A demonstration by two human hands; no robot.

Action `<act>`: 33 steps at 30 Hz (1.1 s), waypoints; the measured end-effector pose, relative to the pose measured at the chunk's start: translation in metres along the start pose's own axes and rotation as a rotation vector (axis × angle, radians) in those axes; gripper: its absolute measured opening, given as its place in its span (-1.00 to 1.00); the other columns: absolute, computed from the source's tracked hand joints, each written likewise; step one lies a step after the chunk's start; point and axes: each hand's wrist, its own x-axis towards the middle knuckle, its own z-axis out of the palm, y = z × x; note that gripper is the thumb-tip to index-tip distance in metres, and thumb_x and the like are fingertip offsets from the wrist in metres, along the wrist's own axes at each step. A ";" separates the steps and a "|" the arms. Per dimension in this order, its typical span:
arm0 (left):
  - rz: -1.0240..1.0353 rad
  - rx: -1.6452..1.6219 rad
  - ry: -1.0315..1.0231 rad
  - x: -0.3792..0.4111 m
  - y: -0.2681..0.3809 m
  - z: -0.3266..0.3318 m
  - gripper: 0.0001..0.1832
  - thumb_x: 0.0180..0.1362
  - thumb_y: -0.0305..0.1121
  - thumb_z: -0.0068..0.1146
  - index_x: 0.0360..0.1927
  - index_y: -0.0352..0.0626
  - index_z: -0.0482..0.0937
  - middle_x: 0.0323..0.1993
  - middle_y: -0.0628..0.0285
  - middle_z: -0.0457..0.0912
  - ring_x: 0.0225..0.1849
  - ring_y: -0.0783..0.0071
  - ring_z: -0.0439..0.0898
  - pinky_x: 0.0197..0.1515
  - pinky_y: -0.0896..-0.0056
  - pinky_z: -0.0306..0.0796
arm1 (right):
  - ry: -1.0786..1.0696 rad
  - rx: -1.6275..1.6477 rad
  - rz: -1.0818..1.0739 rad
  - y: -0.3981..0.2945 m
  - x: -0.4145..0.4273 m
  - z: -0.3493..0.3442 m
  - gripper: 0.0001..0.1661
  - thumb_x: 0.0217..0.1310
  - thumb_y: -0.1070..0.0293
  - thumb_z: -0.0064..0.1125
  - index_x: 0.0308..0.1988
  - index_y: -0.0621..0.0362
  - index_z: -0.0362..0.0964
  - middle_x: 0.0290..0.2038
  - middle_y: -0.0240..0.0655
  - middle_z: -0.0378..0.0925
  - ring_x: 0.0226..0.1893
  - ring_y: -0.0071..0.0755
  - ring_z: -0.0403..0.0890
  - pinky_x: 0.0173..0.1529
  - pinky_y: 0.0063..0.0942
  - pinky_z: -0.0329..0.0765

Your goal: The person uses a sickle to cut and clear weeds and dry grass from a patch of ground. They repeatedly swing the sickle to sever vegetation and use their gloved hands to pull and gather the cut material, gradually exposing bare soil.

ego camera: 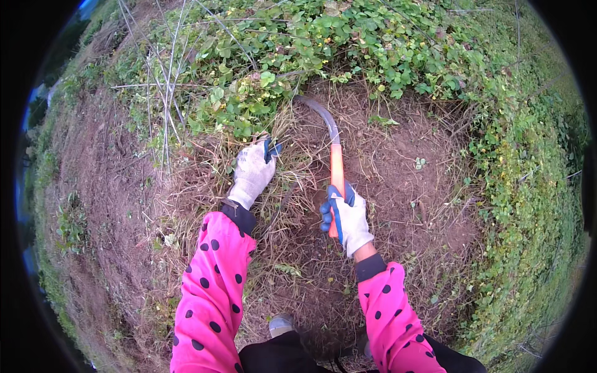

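My right hand (347, 214), in a white work glove with a blue coated palm, grips the orange handle (336, 165) of a sickle. The sickle's curved metal blade (325, 116) arcs forward and left, its tip beside the leafy plants. My left hand (255, 168), gloved the same way, closes around a bunch of thin stems (282, 126) left of the blade. Its fingertips are partly hidden by the stems. Cut or pulled dry stems (205, 168) lie heaped around and under the left hand.
Low green leafy vines (364, 42) grow thickly ahead and along the right side (522, 210). Tall dry stalks (168, 88) stand at the upper left. Brown soil (406, 154) with dry litter lies right of the sickle. A shoe (281, 324) shows below, between my pink dotted sleeves.
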 end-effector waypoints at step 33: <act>0.043 0.243 -0.175 0.056 -0.007 -0.023 -0.37 0.09 -0.03 0.08 0.19 -0.12 0.26 0.16 -0.02 0.31 0.22 -0.07 0.21 0.28 0.09 0.04 | 0.100 -1.040 -1.119 -0.042 -0.074 0.043 -0.24 0.15 0.27 0.08 0.27 0.16 -0.04 -0.46 -0.03 0.51 -0.55 -0.02 0.57 -0.47 -0.19 0.48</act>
